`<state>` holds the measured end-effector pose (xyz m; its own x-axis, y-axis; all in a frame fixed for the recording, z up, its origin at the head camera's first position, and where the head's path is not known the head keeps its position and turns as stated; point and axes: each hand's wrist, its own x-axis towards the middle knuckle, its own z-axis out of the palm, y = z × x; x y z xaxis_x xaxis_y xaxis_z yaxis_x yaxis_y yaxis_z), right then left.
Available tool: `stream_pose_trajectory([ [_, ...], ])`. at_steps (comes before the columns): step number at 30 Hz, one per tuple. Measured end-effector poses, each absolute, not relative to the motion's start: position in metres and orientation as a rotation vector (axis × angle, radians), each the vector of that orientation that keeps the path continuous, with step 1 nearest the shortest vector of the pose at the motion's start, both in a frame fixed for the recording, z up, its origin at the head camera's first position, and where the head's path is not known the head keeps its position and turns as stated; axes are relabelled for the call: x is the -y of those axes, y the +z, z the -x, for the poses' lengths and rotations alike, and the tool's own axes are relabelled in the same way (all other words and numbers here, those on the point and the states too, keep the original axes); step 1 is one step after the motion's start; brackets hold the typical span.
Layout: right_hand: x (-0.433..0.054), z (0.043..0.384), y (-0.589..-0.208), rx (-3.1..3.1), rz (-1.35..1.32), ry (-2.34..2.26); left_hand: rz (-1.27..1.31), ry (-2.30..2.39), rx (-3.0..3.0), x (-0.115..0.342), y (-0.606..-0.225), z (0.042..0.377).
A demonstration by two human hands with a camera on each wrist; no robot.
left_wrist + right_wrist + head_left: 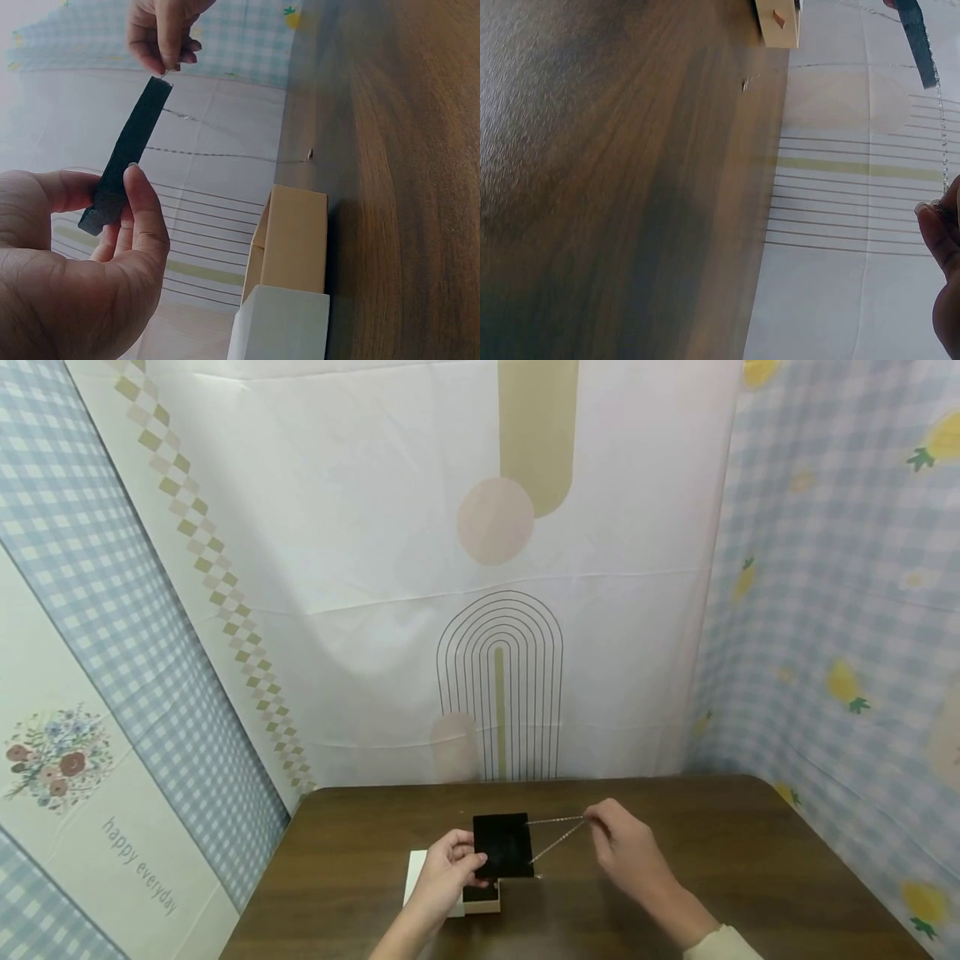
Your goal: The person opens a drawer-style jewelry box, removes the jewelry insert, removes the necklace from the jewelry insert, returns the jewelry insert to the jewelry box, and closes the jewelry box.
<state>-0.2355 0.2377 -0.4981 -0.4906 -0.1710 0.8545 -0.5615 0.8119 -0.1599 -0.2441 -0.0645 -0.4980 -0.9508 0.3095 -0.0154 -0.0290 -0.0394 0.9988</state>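
My left hand (pixel 441 878) pinches a thin black square pad (pixel 504 845) by its left edge, thumb in front. In the left wrist view the pad (pixel 131 154) shows edge-on and tilted. A fine chain necklace (pixel 557 820) runs from the pad's right side to my right hand (pixel 626 852), which pinches it between thumb and fingertips. In the right wrist view the chain (pixel 943 135) stretches between pad and right hand (pixel 943 240). Another length of chain (pixel 217 155) hangs off the pad, with a small pendant (pixel 310 155) at its low end.
Below the left hand, a small tan box (pixel 482 907) with a dark inside stands on the brown wooden table (pixel 360 843). A white box part (pixel 414 875) adjoins it on the left, partly behind the hand. Patterned cloths (pixel 360 610) hang behind the table and at both sides.
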Motion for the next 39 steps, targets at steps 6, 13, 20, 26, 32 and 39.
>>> stream_pose_trajectory([
  [6,-0.246,0.234,-0.498,2.058,-0.516,0.513,-0.309,2.08,-2.007,0.067,-0.498,0.244],
  [13,-0.256,0.232,-0.498,2.082,-0.485,0.498,-0.3,2.067,-2.025,0.069,-0.501,0.246],
  [20,-0.263,0.231,-0.499,2.065,-0.481,0.494,-0.296,2.096,-2.006,0.072,-0.501,0.247],
  [26,-0.269,0.231,-0.497,2.064,-0.454,0.493,-0.307,2.096,-2.027,0.075,-0.499,0.248],
  [32,-0.279,0.228,-0.496,2.115,-0.389,0.473,-0.316,2.096,-2.041,0.078,-0.499,0.248],
  [39,-0.294,0.221,-0.495,2.15,-0.346,0.479,-0.332,2.091,-2.037,0.079,-0.5,0.247],
])
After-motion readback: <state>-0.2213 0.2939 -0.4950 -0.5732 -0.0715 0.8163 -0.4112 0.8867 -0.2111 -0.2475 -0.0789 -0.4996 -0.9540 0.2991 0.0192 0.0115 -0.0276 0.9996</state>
